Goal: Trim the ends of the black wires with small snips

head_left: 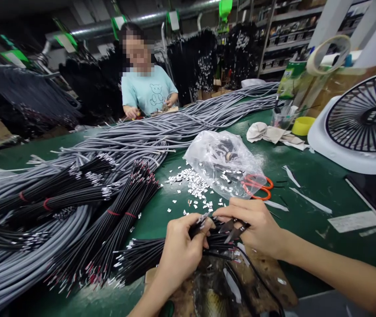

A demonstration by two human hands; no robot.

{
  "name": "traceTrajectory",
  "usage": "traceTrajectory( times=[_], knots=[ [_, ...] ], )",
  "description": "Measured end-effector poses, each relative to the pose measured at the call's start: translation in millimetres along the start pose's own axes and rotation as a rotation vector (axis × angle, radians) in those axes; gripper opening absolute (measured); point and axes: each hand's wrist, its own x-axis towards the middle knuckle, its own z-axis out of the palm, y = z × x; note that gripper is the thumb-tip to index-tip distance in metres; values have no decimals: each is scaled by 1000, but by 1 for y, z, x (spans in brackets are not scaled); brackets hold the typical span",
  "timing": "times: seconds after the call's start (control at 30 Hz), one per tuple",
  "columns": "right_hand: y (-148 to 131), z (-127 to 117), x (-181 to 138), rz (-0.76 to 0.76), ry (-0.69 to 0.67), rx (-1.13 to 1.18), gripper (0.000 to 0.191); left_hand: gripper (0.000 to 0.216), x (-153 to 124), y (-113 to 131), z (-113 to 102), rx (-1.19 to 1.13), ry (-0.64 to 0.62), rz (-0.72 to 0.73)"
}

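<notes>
My left hand (pixel 184 242) is closed round a black cable (pixel 196 226), whose pale, silvery end sticks up between thumb and fingers. Close beside it, my right hand (pixel 257 224) pinches at the cable's tip and holds a pair of dark snips (pixel 232 230) in its fingers, the blades pointing down to the left. Exactly what the right fingertips pinch is too small to tell. Beneath both hands, a bundle of black wires (pixel 144 253) with white tips lies across a worn wooden board (pixel 273 277).
Silvery scraps (pixel 192 182) are scattered beyond my hands, beside a clear plastic bag (pixel 204 154) and orange-handled scissors (pixel 269 188). Bundled black wires (pixel 108 224) and grey cables (pixel 154 127) cover the left and back. A fan (pixel 326 149) stands right. Another person (pixel 148 90) works opposite.
</notes>
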Motion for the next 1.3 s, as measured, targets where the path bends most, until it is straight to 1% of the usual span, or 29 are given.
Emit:
traceTrajectory(
  times=[0.1, 0.17, 0.27, 0.33, 0.4, 0.47, 0.53, 0.6, 0.67, 0.73, 0.87, 1.0, 1.17, 1.3],
  knots=[
    [3, 0, -1, -38, 3, 1, 19, 32, 0, 1, 0, -14, 2, -10],
    [4, 2, -3, -29, -3, -5, 19, 29, -1, 1, 0, -28, -2, -14],
    [3, 7, -3, 31, -22, 32, 16, 18, -2, -1, 0, -61, -11, -12],
    [1, 9, -1, 85, -10, 81, 11, 12, -2, -3, 1, -109, -2, -23],
    [0, 9, 3, 138, 36, 123, 8, 13, -1, -4, 1, -165, 7, -43],
    [-1, 6, 7, 157, 87, 168, 14, 16, 0, -4, 1, -189, 5, -59],
    [0, 3, 8, 121, 106, 223, 24, 20, 1, -3, 0, -185, 4, -60],
    [1, 1, 8, 59, 90, 266, 32, 23, 1, 0, -1, -176, 6, -50],
    [1, 1, 7, -2, 70, 291, 34, 25, 1, 2, -2, -174, -4, -42],
    [1, 2, 6, -55, 78, 293, 36, 26, 1, 4, -3, -179, -27, -50],
    [1, 3, 5, -122, 99, 244, 39, 25, 0, 3, -2, -201, -59, -72],
    [1, 5, 2, -133, 95, 225, 37, 23, -1, -1, -1, -209, -70, -50],
    [-2, 10, -3, -86, 109, 238, 33, 24, -4, -1, -2, -126, -75, 30],
    [-3, 10, -1, -95, 109, 183, 30, 26, -3, -1, -1, -177, -95, -3]
  ],
)
